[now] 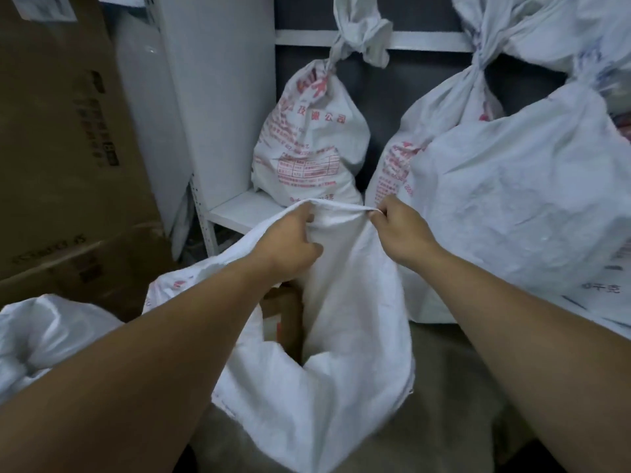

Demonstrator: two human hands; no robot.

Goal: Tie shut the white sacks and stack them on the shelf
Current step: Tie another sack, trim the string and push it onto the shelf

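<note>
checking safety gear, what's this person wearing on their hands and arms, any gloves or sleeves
Nothing worn shows. The left hand and right hand are bare: no gloves, watch or wristband. The left forearm and right forearm are bare to the frame edge, no sleeve in view.

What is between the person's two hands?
In the head view, the top edge of the open white sack stretches between the left hand and the right hand. Both hands pinch it.

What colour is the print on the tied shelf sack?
Red print on the white sack; head view.
</note>
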